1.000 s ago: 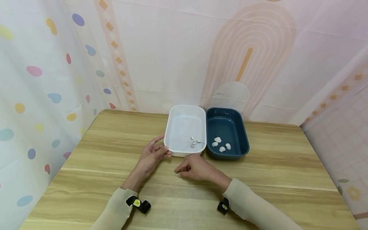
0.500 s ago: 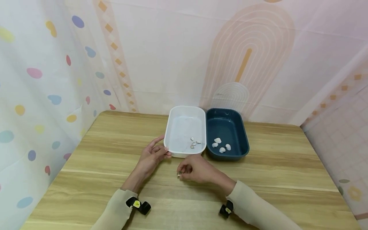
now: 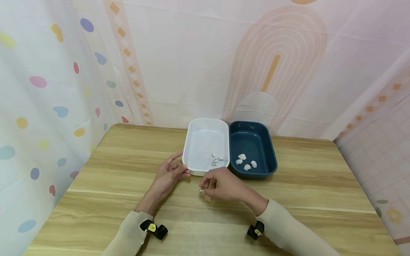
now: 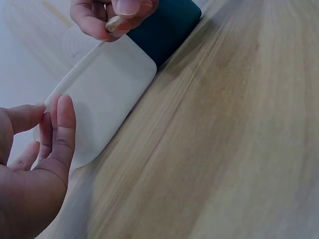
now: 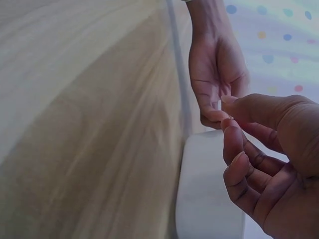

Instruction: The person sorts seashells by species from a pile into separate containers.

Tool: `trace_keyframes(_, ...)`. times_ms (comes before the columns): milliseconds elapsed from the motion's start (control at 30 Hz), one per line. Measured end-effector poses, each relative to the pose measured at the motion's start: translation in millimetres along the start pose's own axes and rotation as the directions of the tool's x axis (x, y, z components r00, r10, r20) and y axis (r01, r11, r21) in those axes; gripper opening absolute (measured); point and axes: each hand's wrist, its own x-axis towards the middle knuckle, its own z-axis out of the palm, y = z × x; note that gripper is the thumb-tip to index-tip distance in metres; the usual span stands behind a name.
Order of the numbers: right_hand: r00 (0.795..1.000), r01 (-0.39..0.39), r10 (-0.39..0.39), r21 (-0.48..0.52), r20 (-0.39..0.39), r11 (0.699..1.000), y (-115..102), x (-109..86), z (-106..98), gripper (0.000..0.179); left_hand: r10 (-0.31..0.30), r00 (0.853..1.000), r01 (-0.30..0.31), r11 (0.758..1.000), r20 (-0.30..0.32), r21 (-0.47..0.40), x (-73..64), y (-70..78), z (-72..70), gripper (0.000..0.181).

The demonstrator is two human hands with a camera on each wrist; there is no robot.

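Note:
My left hand [image 3: 168, 176] pinches the near left corner of a white tray [image 3: 204, 142], thumb at the rim and fingers against the outer wall. In front of that tray, my right hand [image 3: 224, 184] holds a small pale shell [image 4: 113, 23] between thumb and fingertips, above the tabletop. Most of this shell is covered by the fingers in the head view. Several small shells [image 3: 214, 155] lie near the front right of the white tray. Larger white shells [image 3: 242, 156] sit toward the front of a dark blue tray [image 3: 251, 140].
The two trays stand side by side at the back of the wooden table [image 3: 128, 153], the blue one on the right. Behind them hangs a patterned curtain [image 3: 179, 60]. Bare wood lies on both sides of the trays and in front.
My right hand, pinching the small shell, has lifted from the tabletop and moved slightly right and toward the trays. My left hand stays at the white tray's corner.

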Motion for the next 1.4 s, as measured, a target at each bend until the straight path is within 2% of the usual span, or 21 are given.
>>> trace_keyframes(600, 0.998, -0.016, 0.014, -0.04, -0.057, 0.999, -1.1, 14.7, -30.3, 0.009, -0.007, 1.0, 0.007, 1.0, -0.002, -0.013, 1.3, 0.1, 0.1, 0.065)
trace_keyframes(833, 0.997, -0.032, 0.024, -0.099, -0.075, 0.995, 5.5, 22.1, -44.5, 0.009, -0.011, 1.0, 0.011, 1.0, -0.004, -0.001, 1.1, 0.1, 0.0, 0.065)
trace_keyframes(1400, 0.994, -0.093, 0.083, -0.151, -0.071, 0.984, 11.6, 58.1, -73.0, 0.008, -0.015, 1.0, 0.015, 1.0, -0.025, -0.002, 0.1, 2.1, -6.4, 0.065)
